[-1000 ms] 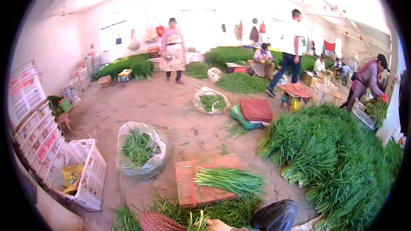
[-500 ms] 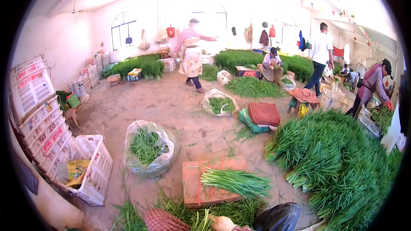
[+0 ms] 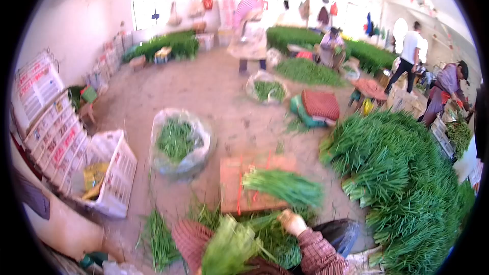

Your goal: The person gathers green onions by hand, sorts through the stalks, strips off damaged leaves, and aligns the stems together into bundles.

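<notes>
My right hand (image 3: 293,222) is gloved and closed at the near edge of the low board (image 3: 232,178), beside loose green stalks; what it grips is too blurred to make out. A bundle of long green stalks (image 3: 285,186) lies across the board, over red ties. Below the board, in front of my body, a blurred bunch of greens (image 3: 229,249) stands up. It hides my left hand, of which only the checked sleeve (image 3: 191,239) shows. More loose greens lie around my legs.
A large heap of greens (image 3: 407,173) fills the right side. Left are an open plastic bag of greens (image 3: 175,140) and a white crate (image 3: 119,178). A red cushion (image 3: 320,105) lies beyond the board. A person in an apron (image 3: 249,30) stands farther back; others work at right.
The view has tipped down. My right hand has moved up toward the board, and the bunch of greens before me has risen into view. The aproned person has come closer.
</notes>
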`<state>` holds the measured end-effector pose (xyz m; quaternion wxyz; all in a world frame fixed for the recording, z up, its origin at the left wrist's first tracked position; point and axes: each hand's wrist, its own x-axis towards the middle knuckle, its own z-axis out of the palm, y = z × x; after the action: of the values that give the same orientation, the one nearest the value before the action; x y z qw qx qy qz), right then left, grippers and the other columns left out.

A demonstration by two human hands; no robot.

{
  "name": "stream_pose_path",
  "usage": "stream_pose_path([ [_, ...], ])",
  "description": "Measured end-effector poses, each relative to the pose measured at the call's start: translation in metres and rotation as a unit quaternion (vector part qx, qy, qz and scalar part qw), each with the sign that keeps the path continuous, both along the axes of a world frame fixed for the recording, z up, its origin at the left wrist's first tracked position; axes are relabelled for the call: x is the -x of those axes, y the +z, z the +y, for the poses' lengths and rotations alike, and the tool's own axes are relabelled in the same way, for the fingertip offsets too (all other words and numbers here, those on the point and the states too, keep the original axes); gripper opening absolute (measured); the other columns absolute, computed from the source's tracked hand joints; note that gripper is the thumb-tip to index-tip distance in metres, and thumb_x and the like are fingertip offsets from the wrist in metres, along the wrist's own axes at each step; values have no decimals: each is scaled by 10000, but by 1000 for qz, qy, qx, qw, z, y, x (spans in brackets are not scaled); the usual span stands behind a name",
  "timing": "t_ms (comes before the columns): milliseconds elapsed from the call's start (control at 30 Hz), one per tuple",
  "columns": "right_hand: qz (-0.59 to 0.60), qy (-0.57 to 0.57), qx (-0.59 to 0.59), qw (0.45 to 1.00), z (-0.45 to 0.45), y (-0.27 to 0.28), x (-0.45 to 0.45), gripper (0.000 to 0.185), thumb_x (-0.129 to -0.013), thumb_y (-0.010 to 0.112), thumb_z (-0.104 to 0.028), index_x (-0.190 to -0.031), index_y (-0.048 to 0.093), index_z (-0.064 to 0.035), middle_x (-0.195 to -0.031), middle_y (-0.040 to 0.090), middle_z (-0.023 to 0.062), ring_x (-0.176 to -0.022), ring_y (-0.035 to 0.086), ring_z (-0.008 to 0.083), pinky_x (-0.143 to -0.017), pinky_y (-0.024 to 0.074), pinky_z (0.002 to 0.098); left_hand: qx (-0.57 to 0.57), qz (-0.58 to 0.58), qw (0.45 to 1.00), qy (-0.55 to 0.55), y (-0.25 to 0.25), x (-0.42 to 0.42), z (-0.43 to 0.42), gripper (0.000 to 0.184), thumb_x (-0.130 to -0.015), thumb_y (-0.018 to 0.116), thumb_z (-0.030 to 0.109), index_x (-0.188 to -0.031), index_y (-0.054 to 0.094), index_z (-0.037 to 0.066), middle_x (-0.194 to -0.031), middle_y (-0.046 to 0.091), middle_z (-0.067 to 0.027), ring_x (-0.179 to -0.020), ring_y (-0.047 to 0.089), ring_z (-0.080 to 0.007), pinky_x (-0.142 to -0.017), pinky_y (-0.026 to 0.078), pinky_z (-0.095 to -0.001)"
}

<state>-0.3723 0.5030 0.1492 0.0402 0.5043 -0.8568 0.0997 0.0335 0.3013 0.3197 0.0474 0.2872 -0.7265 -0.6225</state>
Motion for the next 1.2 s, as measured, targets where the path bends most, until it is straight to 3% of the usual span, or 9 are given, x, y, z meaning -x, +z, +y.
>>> stream_pose_path([
  [133, -385, -97, 73, 915, 21, 27, -40, 160, -925, 618, -246, -979, 631, -96, -859, 647, 98, -794, 661, 218, -613, 529, 330, -280, 97, 946, 133, -47, 33, -25, 450, -859, 736, 193, -1254, 603, 21, -1241, 645, -119, -908, 647, -182, -862, 538, -367],
  [233, 55, 258, -114, 958, 41, -28, -36, 247, -987, 567, -292, -1015, 632, -55, -858, 701, 123, -773, 679, 185, -681, 530, 327, -367, 225, 868, 249, -13, 42, -18, 273, -882, 710, 194, -1094, 668, 28, -1244, 655, -118, -850, 644, -161, -842, 555, -379],
  [333, -522, -147, -324, 775, 33, -8, -54, 491, -930, 618, -418, -1266, 587, -61, -1275, 633, 165, -1119, 629, 278, -927, 495, 383, -455, 249, 789, 330, -39, -6, -11, 212, -899, 692, 201, -1022, 660, 31, -1226, 664, -107, -780, 626, -159, -812, 555, -371],
  [567, -379, -11, -426, 821, 17, 14, -48, 837, -875, 592, -597, -1523, 343, -128, -1424, 526, 181, -1283, 531, 331, -1054, 429, 406, -439, 322, 770, 334, -106, -20, -77, 304, -954, 624, 224, -1186, 601, 29, -1041, 693, -64, -731, 630, -190, -708, 518, -367],
  [700, -332, -73, -320, 884, 11, 72, -56, 739, -895, 573, -541, -1490, 396, -140, -1295, 624, 171, -1180, 605, 317, -965, 484, 414, -515, 323, 750, 260, -75, 16, -82, 337, -979, 588, 224, -1237, 563, 8, -911, 645, -24, -705, 585, -181, -762, 490, -360],
  [900, -242, -21, -208, 947, 2, 144, -77, 651, -906, 545, -554, -1425, 494, -166, -1325, 613, 130, -1194, 608, 286, -989, 484, 394, -392, 294, 865, 112, -17, 63, -76, 507, -953, 626, 256, -1340, 505, -47, -940, 631, -21, -844, 597, -178, -767, 515, -374],
  [1033, -529, 96, -75, 840, -16, 158, -99, 737, -917, 594, -574, -1461, 438, -101, -1429, 527, 150, -1273, 545, 324, -1058, 438, 457, -379, 181, 903, 88, 23, 104, -60, 252, -937, 682, 187, -1084, 663, -17, -941, 694, -55, -817, 659, -145, -786, 535, -281],
  [1100, -516, 123, 126, 839, -14, 173, -118, 346, -912, 613, -283, -1209, 647, -107, -888, 710, 119, -785, 668, 292, -667, 521, 401, -373, 148, 916, 24, 37, 122, -49, 334, -932, 690, 192, -1183, 621, -17, -962, 683, -53, -789, 656, -157, -750, 540, -284],
  [1200, -587, 70, 251, 767, -25, 163, -128, 402, -910, 625, -316, -1250, 613, -103, -982, 678, 127, -870, 647, 296, -736, 508, 420, -345, 123, 930, -35, 38, 134, -37, 338, -932, 690, 192, -1189, 618, -15, -962, 682, -51, -789, 655, -157, -747, 539, -285],
])
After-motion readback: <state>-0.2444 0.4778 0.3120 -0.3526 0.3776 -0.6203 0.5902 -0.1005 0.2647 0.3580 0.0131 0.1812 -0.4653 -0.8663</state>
